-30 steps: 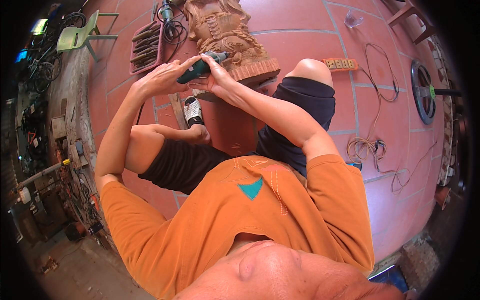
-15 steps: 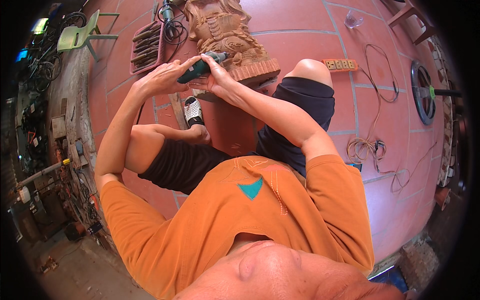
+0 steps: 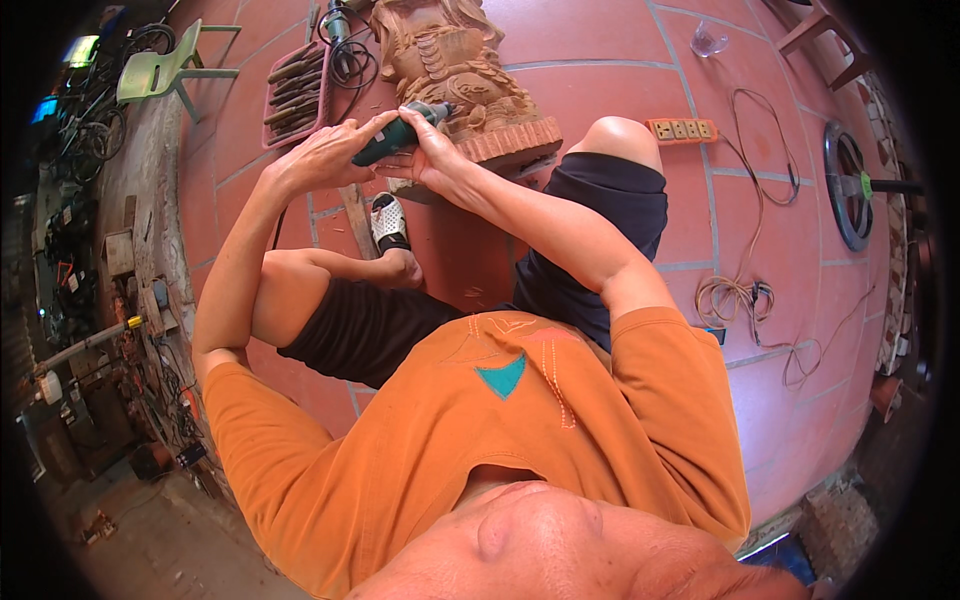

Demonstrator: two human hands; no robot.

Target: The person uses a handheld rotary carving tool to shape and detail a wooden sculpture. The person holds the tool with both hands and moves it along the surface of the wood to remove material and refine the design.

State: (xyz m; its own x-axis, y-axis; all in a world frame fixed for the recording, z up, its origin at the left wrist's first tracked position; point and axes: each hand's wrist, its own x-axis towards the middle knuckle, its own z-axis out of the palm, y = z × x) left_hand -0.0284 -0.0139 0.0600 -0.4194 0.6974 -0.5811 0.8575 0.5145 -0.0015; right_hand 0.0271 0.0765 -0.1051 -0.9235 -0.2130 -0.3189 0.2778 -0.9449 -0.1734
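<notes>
A dark green die grinder (image 3: 376, 149) with a grey nose is gripped between both my hands, its tip touching or very near the carved wooden figure (image 3: 462, 68). My left hand (image 3: 330, 155) is closed round the rear of the tool's body, from its left side. My right hand (image 3: 432, 158) holds the front part, thumb and fingers by the nose, close to the carving's thick base (image 3: 512, 146). The figure is brown, with scale-like and curled relief. My palms and fingers hide part of the tool, and its bit is too small to make out.
Left of the carving lies a pink tray (image 3: 268, 132) of chisels, with another corded power tool (image 3: 338, 28) beyond. To the right are an orange power strip (image 3: 682, 131), a coiled cable (image 3: 735, 296) and a black wheel (image 3: 846, 187). A green chair (image 3: 160, 72) stands far left.
Almost nothing differs: both hands keep their hold on the die grinder beside the carving, and the whole picture has shifted very slightly.
</notes>
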